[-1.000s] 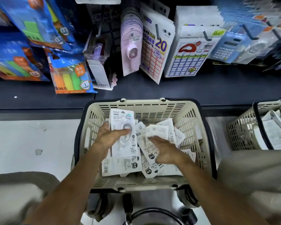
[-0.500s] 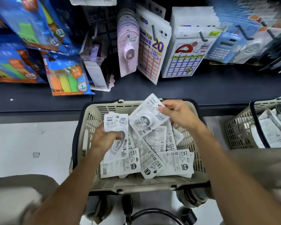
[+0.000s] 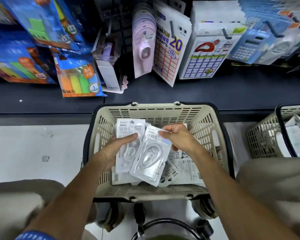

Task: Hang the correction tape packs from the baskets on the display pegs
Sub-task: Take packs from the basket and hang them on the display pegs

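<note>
A beige basket (image 3: 208, 129) with a dark rim stands below me, with several white correction tape packs lying loose on its bottom (image 3: 182, 172). My left hand (image 3: 118, 146) holds one white pack (image 3: 128, 129) upright over the basket, thumb across its front. My right hand (image 3: 178, 137) pinches the top edge of a second pack (image 3: 151, 156), which leans against the first and overlaps its right side. Pink correction tape packs (image 3: 143, 47) hang in a row on a display peg above the basket.
A second beige basket (image 3: 267, 135) with white packs stands at the right. Sticker sheets (image 3: 171, 49), label cards (image 3: 208, 54) and calculators (image 3: 248, 44) hang on pegs behind; blue highlighter bags (image 3: 78, 73) hang at left. A dark shelf ledge (image 3: 197, 94) runs behind the basket.
My right hand picked a pack out of the basket, lifted it, then brought it down and left against the pack in my left hand. My left hand has raised its pack slightly.
</note>
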